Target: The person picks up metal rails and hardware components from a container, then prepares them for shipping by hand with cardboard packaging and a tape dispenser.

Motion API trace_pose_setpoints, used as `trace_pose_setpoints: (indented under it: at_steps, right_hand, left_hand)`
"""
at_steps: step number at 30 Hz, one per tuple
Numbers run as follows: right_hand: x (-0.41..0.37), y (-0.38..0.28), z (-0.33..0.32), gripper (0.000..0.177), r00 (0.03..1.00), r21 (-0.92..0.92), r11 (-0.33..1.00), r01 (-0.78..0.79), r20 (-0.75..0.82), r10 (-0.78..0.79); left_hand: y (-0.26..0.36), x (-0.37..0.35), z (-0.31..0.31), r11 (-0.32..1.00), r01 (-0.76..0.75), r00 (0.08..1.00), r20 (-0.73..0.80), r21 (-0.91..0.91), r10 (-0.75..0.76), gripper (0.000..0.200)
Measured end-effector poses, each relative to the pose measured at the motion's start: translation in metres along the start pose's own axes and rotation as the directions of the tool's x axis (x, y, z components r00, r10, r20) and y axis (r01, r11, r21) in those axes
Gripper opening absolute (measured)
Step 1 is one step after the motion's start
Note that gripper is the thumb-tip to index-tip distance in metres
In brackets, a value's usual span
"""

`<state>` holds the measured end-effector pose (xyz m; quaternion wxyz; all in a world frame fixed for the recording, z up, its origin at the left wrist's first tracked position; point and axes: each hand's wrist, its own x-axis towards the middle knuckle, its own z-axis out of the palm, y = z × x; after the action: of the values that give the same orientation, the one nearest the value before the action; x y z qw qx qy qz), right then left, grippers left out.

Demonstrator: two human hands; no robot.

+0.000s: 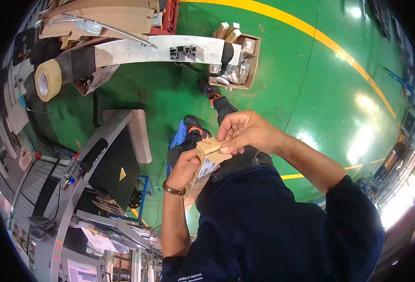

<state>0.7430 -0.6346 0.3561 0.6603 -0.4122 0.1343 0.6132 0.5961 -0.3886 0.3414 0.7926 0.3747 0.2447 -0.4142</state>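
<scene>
A small brown cardboard box [207, 162] with a printed label on its side is held in front of my body. My left hand [185, 168], with a watch at the wrist, wraps round the box from the left. At the box's upper end, the thumb and fingers of my right hand [242, 134] pinch a cardboard flap [222, 156]. The top face carries dark printed letters. What lies inside the box is hidden from this angle.
An open carton [252, 77] with bagged parts and smaller boxes stands on the green floor [282, 84]. A pale beam [137, 49] bears a dark metal profile. A tape roll [48, 80] is at the left, above a grey machine [94, 160] and a computer screen [82, 271].
</scene>
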Motion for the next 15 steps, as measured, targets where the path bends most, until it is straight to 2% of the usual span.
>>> trace_pose_setpoints:
  at_steps: [2, 5, 8, 9, 11, 13, 14, 15]
  right_hand:
    - [0.002, -0.004, -0.006, 0.029, 0.999, -0.086, 0.996, -0.007, 0.036, 0.010]
    - [0.010, 0.003, -0.013, 0.029, 0.992, -0.059, 0.996, -0.061, 0.104, 0.067]
    - [0.010, 0.013, -0.006, 0.041, 0.998, -0.218, 0.974, 0.058, 0.043, -0.050]
    - [0.010, 0.015, -0.006, 0.046, 0.989, -0.298, 0.943, 0.149, 0.046, -0.142]
    - [0.006, 0.020, -0.004, 0.058, 0.947, -0.447, 0.838, 0.312, 0.076, -0.312]
    - [0.000, 0.003, 0.004, 0.060, 0.948, -0.629, 0.718, 0.297, 0.107, -0.299]
    - [-0.003, -0.003, 0.011, 0.061, 0.950, -0.708, 0.644, 0.290, 0.129, -0.286]
    - [-0.002, -0.003, 0.019, 0.056, 0.927, -0.857, 0.435, 0.275, 0.117, -0.357]
  left_hand:
    - [-0.002, 0.003, -0.004, 1.000, 0.023, 0.999, 0.032, -0.009, -0.022, 0.097]
    - [-0.001, 0.004, -0.001, 0.999, 0.046, 0.997, 0.063, -0.006, -0.046, 0.094]
    - [0.001, 0.005, 0.012, 0.997, 0.074, 0.997, -0.033, 0.010, -0.073, 0.104]
    - [-0.002, 0.006, 0.009, 0.998, 0.057, 0.998, -0.008, 0.040, -0.056, 0.099]
    - [-0.014, 0.011, 0.003, 0.999, 0.030, 0.999, -0.016, -0.018, -0.030, 0.082]
    - [-0.010, 0.022, 0.000, 0.999, 0.024, 1.000, 0.008, -0.031, -0.024, 0.065]
    - [-0.010, 0.027, -0.001, 1.000, 0.026, 1.000, -0.003, 0.014, -0.026, 0.064]
    - [-0.012, 0.034, -0.003, 0.998, 0.029, 1.000, -0.013, 0.060, -0.028, 0.063]
